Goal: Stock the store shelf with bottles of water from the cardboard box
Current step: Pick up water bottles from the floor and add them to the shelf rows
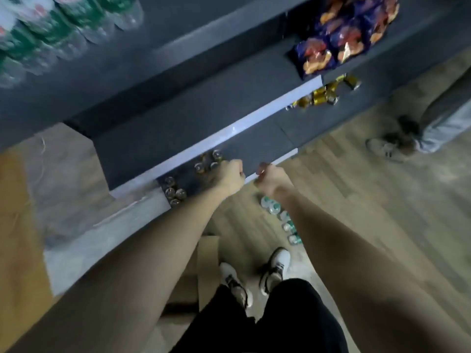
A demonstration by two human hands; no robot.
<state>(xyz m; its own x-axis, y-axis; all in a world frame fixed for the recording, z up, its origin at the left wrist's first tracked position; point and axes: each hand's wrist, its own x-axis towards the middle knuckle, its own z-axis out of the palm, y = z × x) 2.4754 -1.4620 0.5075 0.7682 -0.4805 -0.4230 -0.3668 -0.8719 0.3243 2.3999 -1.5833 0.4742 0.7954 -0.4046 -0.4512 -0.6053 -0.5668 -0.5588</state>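
Both bare arms reach down to the lowest shelf (229, 146). Left hand (230, 175) is curled beside bottles (207, 161) standing there; right hand (272, 178) is curled at the shelf edge. Whether either grips anything I cannot tell. More bottles (280, 216) lie on the wooden floor (369, 212), beside cardboard (207, 261).

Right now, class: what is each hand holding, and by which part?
Both the left hand and right hand are curled at the lowest shelf's edge; blur hides what, if anything, they grip.

Shop aisle: dark tiered shelving (229, 103), snack bags (341, 36), bottled water rows (51, 26).
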